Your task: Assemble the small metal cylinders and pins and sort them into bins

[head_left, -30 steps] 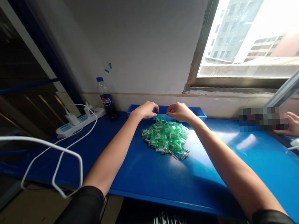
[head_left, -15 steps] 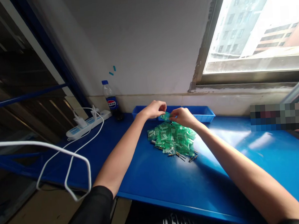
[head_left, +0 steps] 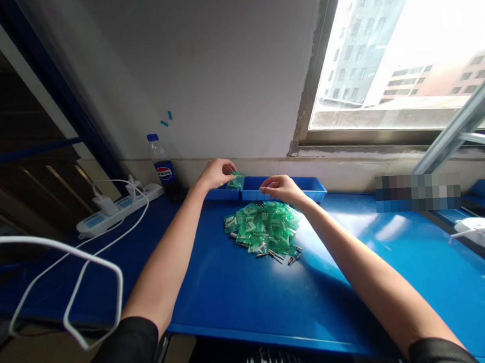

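Note:
My left hand point(head_left: 217, 173) pinches a small green plastic packet point(head_left: 236, 180) over the left blue bin point(head_left: 222, 194) at the back of the table. My right hand point(head_left: 282, 189) hovers in front of the right blue bin point(head_left: 314, 187), its fingers loosely bent and slightly apart with nothing visible in them. Below both hands lies a pile of green packets point(head_left: 265, 226) on the blue table. Several loose thin metal pins with dark and gold-coloured parts point(head_left: 275, 255) stick out at the pile's front edge.
A cola bottle point(head_left: 166, 172) stands at the back left beside a white power strip point(head_left: 118, 211) with plugged-in chargers. A white cable point(head_left: 54, 241) loops across the left side. At the right are a metal bar point(head_left: 454, 124) and a white device point(head_left: 483, 231).
My left hand has carried the green packet left, over the left bin. My right hand has let go of it and stays back to the right. The view has shifted to the right.

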Demonstrator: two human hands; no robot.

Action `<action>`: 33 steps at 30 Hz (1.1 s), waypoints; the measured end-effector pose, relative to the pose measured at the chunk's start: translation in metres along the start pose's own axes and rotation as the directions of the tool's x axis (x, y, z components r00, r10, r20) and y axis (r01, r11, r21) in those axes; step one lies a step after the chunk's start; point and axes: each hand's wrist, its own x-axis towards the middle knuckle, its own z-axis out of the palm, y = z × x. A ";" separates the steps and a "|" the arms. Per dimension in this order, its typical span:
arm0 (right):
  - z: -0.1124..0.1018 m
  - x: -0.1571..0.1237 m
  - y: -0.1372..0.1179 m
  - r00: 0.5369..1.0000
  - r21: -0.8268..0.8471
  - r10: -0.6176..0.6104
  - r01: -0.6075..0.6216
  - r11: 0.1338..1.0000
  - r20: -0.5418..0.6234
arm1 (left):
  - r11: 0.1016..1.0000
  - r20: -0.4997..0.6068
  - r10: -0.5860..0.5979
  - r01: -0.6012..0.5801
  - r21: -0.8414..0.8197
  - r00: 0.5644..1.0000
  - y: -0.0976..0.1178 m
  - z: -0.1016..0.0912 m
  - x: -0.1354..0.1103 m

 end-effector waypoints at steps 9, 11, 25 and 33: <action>-0.014 -0.001 -0.001 1.000 -0.101 0.005 -0.003 0.995 0.013 | 0.974 -0.155 -0.015 0.049 0.219 0.988 -0.015 0.006 -0.003; -0.019 -0.003 -0.005 0.999 -0.161 0.005 0.003 0.987 0.049 | 0.984 -0.048 0.049 -0.040 0.176 0.998 -0.004 0.007 -0.003; -0.045 -0.018 -0.014 0.917 -0.585 0.070 0.191 0.788 0.394 | 0.990 0.642 -0.042 -0.055 0.130 0.765 0.038 0.028 -0.008; -0.030 -0.020 -0.019 0.916 -0.588 0.056 0.207 0.782 0.397 | 0.980 0.684 -0.088 -0.062 0.191 0.724 0.044 0.030 -0.009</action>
